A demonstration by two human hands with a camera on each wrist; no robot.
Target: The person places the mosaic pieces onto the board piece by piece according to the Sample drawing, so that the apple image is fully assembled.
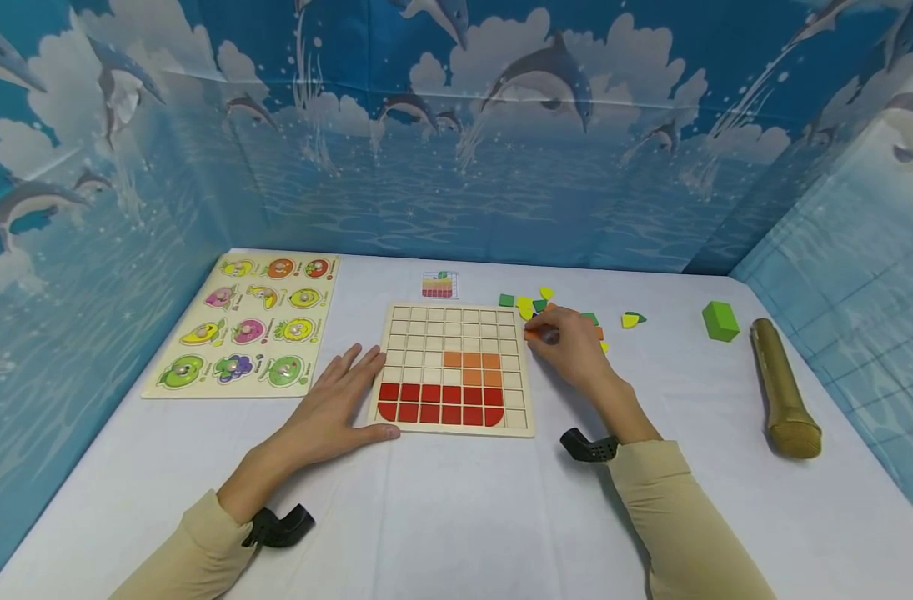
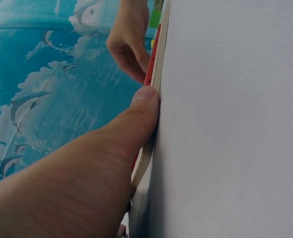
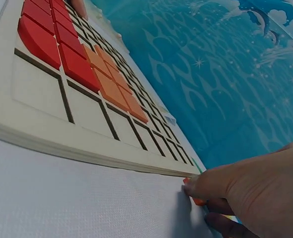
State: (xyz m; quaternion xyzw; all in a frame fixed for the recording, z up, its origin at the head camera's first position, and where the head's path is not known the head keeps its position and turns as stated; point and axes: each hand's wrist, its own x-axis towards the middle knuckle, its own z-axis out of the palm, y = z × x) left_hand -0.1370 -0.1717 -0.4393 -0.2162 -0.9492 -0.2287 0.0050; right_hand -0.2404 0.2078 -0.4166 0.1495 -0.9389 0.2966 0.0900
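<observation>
The table [image 1: 456, 517] is covered in white cloth, with dolphin-print backdrop [image 1: 456, 125] on three sides.

At 10 o'clock from the table's middle lies a fruit puzzle [image 1: 248, 323]; small labels sit beside its pieces, too small to read. Centre stage is the grid board [image 1: 456, 368], with two rows of red tiles [image 1: 441, 403] along its near edge, the corner ones rounded, and a block of orange tiles [image 1: 473, 368] just above them toward 1 o'clock. Far off at 3 o'clock lies a gold microphone [image 1: 785, 388], and a green block [image 1: 720, 321] sits just beside its far end at 10 o'clock. A small pattern card [image 1: 438, 285] lies at 12 o'clock from the board; it bears a coloured picture, and I can make out no writing on it.

The left hand [image 1: 334, 408] lies flat at the board's 8 o'clock corner, forearm coming in from 7 o'clock, fingers straight and spread, thumb pressed against the near edge; the left wrist view shows the thumb tip touching the board's side. It holds nothing.

The right hand [image 1: 572, 346] reaches out at 2 o'clock from the board, forearm angling in from 5 o'clock, knuckles up, fingers curled down. Its fingertips pinch an orange tile [image 1: 533, 333] just beside the board's right edge; the right wrist view shows that tile low at the cloth, between thumb and forefinger. Around the hand, from 11 to 2 o'clock, lie loose tiles [image 1: 527, 306] in green and yellow, with one yellow-and-green pair [image 1: 632, 319] a little apart toward the green block.
</observation>
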